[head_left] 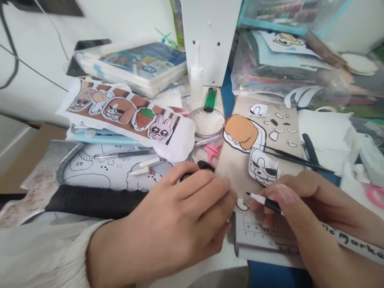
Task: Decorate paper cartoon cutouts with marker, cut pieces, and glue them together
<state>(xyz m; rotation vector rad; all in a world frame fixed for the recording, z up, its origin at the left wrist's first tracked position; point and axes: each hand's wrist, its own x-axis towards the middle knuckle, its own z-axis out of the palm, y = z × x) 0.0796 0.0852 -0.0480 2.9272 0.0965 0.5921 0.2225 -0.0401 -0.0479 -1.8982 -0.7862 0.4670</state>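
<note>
My right hand grips a white marker with a black collar, its dark tip pointing left over a beige board. Just left of that tip, my left hand is closed, fingertips curled together; whatever they pinch is hidden. A black rounded piece shows behind its knuckles. Beyond the hands, an orange-coloured paper cutout and a black-and-white face cutout lie on the board. A small white curved cutout rests close to the marker tip, and several tiny ones lie farther back.
Black tweezers cross the board's right side. At left, a printed character sheet lies above pens and a drawing sheet. A green lighter, a round clear dish and pink scissors are in the middle.
</note>
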